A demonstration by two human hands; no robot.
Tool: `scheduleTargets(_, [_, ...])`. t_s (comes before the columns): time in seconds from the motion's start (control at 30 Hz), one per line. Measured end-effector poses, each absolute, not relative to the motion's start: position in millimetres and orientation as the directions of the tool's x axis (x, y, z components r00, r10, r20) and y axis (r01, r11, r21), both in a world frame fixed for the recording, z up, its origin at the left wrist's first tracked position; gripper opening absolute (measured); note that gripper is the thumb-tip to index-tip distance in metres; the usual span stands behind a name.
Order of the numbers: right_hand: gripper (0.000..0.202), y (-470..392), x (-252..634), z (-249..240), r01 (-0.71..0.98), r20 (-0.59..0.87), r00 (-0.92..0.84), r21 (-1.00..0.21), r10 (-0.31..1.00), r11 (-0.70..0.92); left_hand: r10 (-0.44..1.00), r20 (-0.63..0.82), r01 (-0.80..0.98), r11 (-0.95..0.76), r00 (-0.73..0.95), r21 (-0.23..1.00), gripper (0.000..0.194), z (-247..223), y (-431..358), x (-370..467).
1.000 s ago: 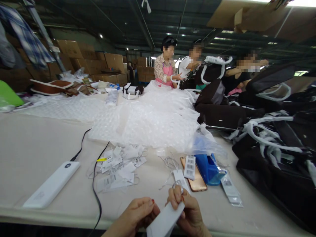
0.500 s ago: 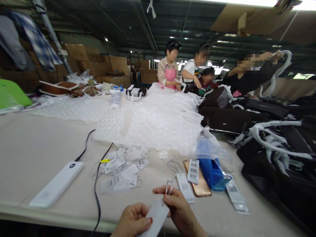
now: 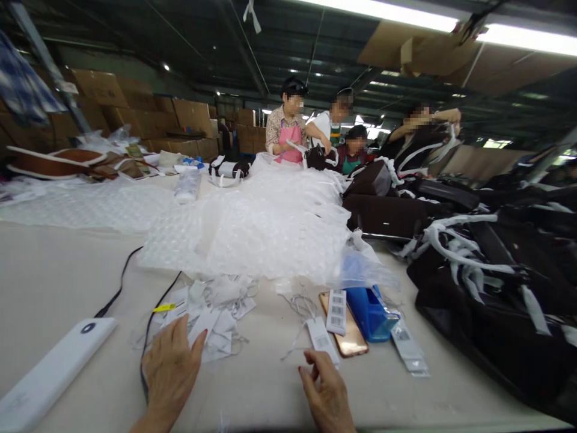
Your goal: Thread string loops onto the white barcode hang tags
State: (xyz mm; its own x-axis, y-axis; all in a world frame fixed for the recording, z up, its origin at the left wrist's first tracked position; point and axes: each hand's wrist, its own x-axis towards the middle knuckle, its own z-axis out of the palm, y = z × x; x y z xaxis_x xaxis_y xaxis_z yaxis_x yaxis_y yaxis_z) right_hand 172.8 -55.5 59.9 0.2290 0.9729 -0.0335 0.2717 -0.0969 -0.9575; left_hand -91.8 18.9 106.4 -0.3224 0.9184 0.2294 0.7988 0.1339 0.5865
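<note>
My left hand (image 3: 174, 364) reaches over a loose pile of white hang tags (image 3: 220, 319) with strings, its thumb apart from the fingers, touching or just above the left side of the pile. My right hand (image 3: 327, 391) hovers just below a small stack of white tags (image 3: 321, 338). Its fingers are loosely curved, the thumb is apart from the forefinger, and nothing shows between them. Strings (image 3: 302, 305) fan out from the top of that stack. Beside it, a strip of barcode labels (image 3: 336, 313) lies on a gold phone (image 3: 354, 340).
A blue tape dispenser (image 3: 372, 316) stands right of the phone, with more packed tags (image 3: 408, 346) beside it. Bubble wrap (image 3: 252, 228) covers the middle. Black bags (image 3: 487, 313) are heaped at right. A white power bank (image 3: 58, 367) with a black cable lies left. Several co-workers stand beyond.
Both hands have let go of the white tag they held. My left hand has moved left to the tag pile; my right hand has drawn apart from it, near the stack. The view has turned right.
</note>
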Motion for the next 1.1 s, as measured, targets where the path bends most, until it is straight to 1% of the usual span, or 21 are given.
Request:
scheduleTargets(0.03, [0.031, -56.1, 181.4, 56.7, 0.437, 0.076, 0.298, -0.897, 0.951, -0.066, 0.895, 0.370, 0.889, 0.059, -0.248, 0.454, 0.046, 101.9, 16.1, -87.4])
scheduleTargets(0.07, [0.035, -55.9, 188.8, 53.8, 0.605, 0.185, 0.336, -0.794, 0.924, -0.061, 0.860, 0.490, 0.948, -0.022, -0.143, 0.316, 0.045, 97.1, 12.5, -81.8])
scheduleTargets(0.1, [0.039, -55.2, 194.6, 51.3, 0.746, 0.279, 0.341, -0.661, 0.898, -0.078, 0.816, 0.577, 0.974, -0.106, -0.031, 0.201, 0.043, 92.5, 8.4, -75.3])
scheduleTargets(0.13, [0.043, -54.0, 198.5, 49.1, 0.842, 0.340, 0.325, -0.529, 0.883, -0.106, 0.773, 0.631, 0.974, -0.183, 0.061, 0.131, 0.040, 88.1, 4.1, -68.3])
scheduleTargets(0.17, [0.046, -52.5, 200.7, 47.3, 0.893, 0.366, 0.309, -0.430, 0.878, -0.135, 0.737, 0.662, 0.964, -0.251, 0.136, 0.083, 0.037, 84.1, -0.1, -61.2])
scheduleTargets(0.2, [0.048, -51.0, 201.4, 45.8, 0.921, 0.378, 0.294, -0.357, 0.878, -0.154, 0.710, 0.676, 0.949, -0.310, 0.196, 0.051, 0.035, 80.5, -4.0, -54.5])
scheduleTargets(0.23, [0.049, -49.7, 200.9, 44.5, 0.937, 0.387, 0.283, -0.307, 0.878, -0.166, 0.694, 0.678, 0.934, -0.356, 0.241, 0.032, 0.034, 77.3, -7.5, -48.4])
scheduleTargets(0.3, [0.050, -47.9, 198.4, 42.7, 0.951, 0.395, 0.266, -0.255, 0.879, -0.173, 0.676, 0.675, 0.911, -0.412, 0.296, 0.013, 0.032, 71.8, -13.4, -39.1])
scheduleTargets(0.4, [0.049, -47.4, 194.8, 41.9, 0.954, 0.382, 0.259, -0.245, 0.887, -0.173, 0.665, 0.665, 0.893, -0.451, 0.339, -0.004, 0.032, 65.6, -18.6, -31.9])
scheduleTargets(0.6, [0.048, -45.3, 191.6, 48.2, 0.926, 0.309, 0.332, -0.288, 0.891, -0.245, 0.656, 0.652, 0.875, -0.484, 0.380, -0.024, 0.030, 58.3, -21.6, -25.7])
scheduleTargets(0.77, [0.044, -42.4, 190.1, 52.1, 0.923, 0.277, 0.343, -0.279, 0.898, -0.267, 0.677, 0.594, 0.853, -0.522, 0.434, -0.029, 0.027, 52.7, -26.1, -24.2])
scheduleTargets(0.87, [0.044, -41.9, 191.1, 52.6, 0.915, 0.271, 0.354, -0.301, 0.895, -0.270, 0.660, 0.613, 0.847, -0.530, 0.434, -0.029, 0.027, 51.9, -28.4, -23.0])
scheduleTargets(0.93, [0.044, -42.0, 192.5, 51.8, 0.908, 0.279, 0.359, -0.326, 0.891, -0.264, 0.666, 0.605, 0.843, -0.537, 0.436, -0.016, 0.027, 50.8, -29.5, -22.0])
scheduleTargets(1.1, [0.042, -43.9, 196.6, 45.0, 0.893, 0.348, 0.370, -0.390, 0.861, -0.226, 0.705, 0.562, 0.826, -0.560, 0.432, 0.069, 0.027, 39.5, -33.3, -22.4])
